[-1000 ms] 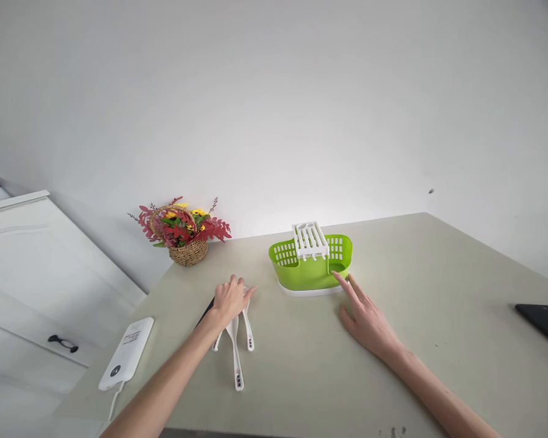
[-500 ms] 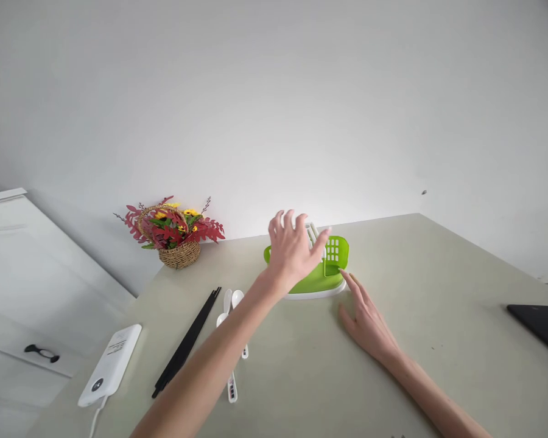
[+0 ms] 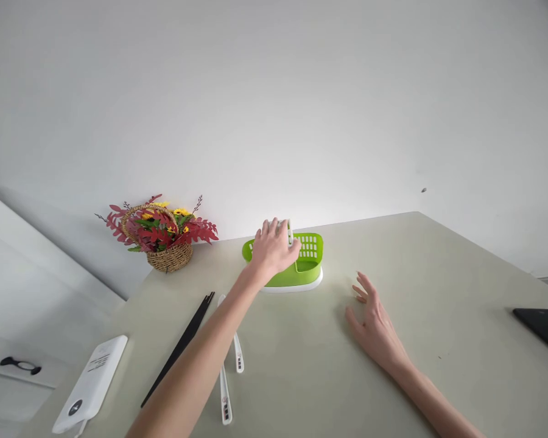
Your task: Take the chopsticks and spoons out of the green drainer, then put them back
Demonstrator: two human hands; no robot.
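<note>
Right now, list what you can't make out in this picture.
Head view:
- White insert of the green caddy: covered by the left hand.
- Spoons: bowls hidden under the left forearm.
- Black slab: cut off by the right edge.
- White power bank: label too small to read.

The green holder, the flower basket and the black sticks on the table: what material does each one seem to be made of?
Green holder: probably moulded plastic, given its smooth bright colour, slotted walls and white base. The left hand covers part of it. Flower basket: woven wicker or rattan by its tan braided texture. Black sticks: matte, thin and straight, so plastic or lacquered wood; I cannot tell which.
</note>
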